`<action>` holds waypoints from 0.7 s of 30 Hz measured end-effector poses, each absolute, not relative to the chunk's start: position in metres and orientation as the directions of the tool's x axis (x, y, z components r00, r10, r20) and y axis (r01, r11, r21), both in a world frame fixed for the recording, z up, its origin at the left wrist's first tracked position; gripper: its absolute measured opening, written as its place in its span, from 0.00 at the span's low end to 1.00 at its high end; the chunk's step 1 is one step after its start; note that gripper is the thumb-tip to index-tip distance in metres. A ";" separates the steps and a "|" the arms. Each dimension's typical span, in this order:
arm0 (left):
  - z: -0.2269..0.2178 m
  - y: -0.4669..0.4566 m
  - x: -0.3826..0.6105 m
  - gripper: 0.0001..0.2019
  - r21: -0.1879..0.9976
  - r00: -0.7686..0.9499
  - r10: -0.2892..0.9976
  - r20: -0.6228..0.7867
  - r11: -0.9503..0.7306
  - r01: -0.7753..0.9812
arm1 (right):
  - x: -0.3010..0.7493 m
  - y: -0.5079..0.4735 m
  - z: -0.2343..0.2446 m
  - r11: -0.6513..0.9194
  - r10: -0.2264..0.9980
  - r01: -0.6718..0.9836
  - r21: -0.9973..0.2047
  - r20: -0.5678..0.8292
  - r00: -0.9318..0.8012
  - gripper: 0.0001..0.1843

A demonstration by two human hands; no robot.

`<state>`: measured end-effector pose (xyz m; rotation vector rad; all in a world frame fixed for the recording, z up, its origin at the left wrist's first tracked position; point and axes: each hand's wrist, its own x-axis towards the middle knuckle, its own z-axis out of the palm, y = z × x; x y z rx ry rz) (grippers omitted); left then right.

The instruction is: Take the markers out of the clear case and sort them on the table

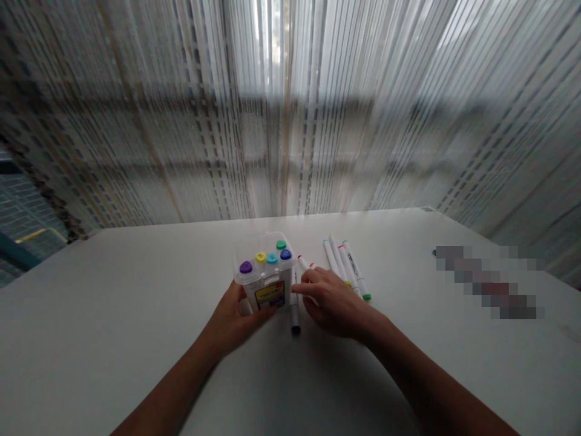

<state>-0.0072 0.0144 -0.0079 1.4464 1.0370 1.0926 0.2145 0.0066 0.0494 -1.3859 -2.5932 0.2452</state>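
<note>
A clear plastic marker case [290, 289] with a yellow-and-black label stands tilted on the table, held at its lower left by my left hand [236, 321]. Several markers stand inside, with purple, yellow, light blue, green and dark blue caps on top. My right hand [327, 303] is just right of the case, index finger reaching to its side and the other fingers bent. Below that finger lies a black-capped marker [295, 318]. Loose white markers [354, 269] lie behind the right hand, which partly covers them. Whether its fingertips touch the marker or the case is unclear.
The white table [136, 290] runs back to sheer striped curtains [281, 151]. On its right side lies a long pixelated object [488, 283] that I cannot make out. Beyond the left edge there is a teal frame [22, 257].
</note>
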 end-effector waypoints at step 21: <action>-0.007 0.015 -0.008 0.30 0.984 0.244 0.965 0.100 -0.132 0.122 | 0.220 0.013 0.043 0.557 0.812 0.736 -0.385 0.438 -0.386 0.15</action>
